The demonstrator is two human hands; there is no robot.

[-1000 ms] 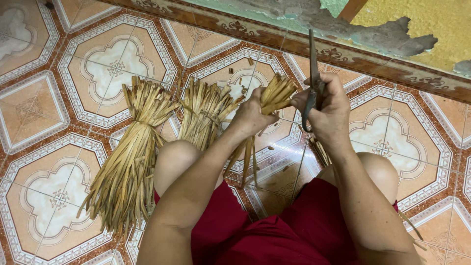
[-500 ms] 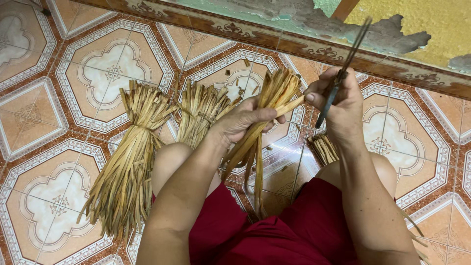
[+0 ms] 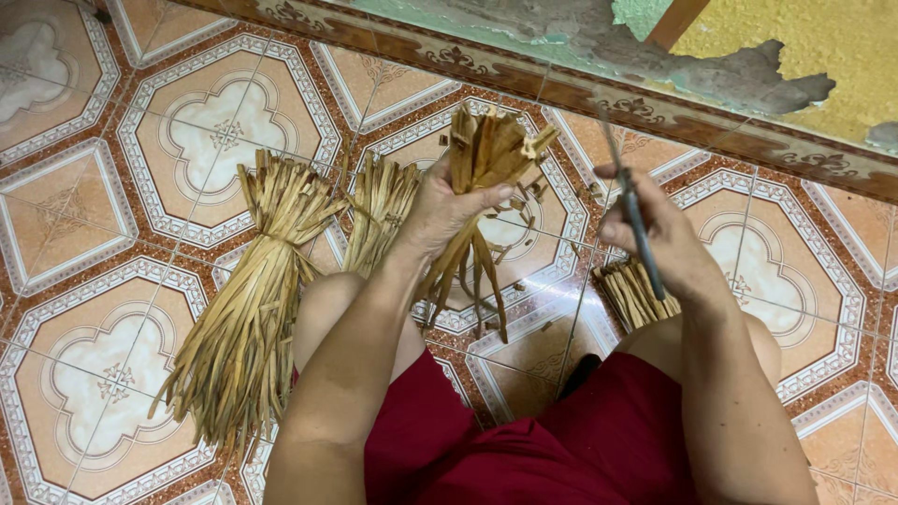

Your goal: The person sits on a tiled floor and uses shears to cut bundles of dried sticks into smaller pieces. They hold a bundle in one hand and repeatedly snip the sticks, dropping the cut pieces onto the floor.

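Two hands work: our left hand [image 3: 449, 210] grips the upright straw bundle [image 3: 482, 178], our right hand [image 3: 655, 234], just right of it, clasps closed scissors [image 3: 631, 210].

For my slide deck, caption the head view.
Left hand grips a bundle of dried tan leaf strips; right hand holds dark metal scissors above patterned floor tiles.

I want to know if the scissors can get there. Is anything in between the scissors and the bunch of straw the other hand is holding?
Nothing visible. The right hand holds the scissors beside the straw bunch gripped in the left hand, with only bare floor tile showing between them.
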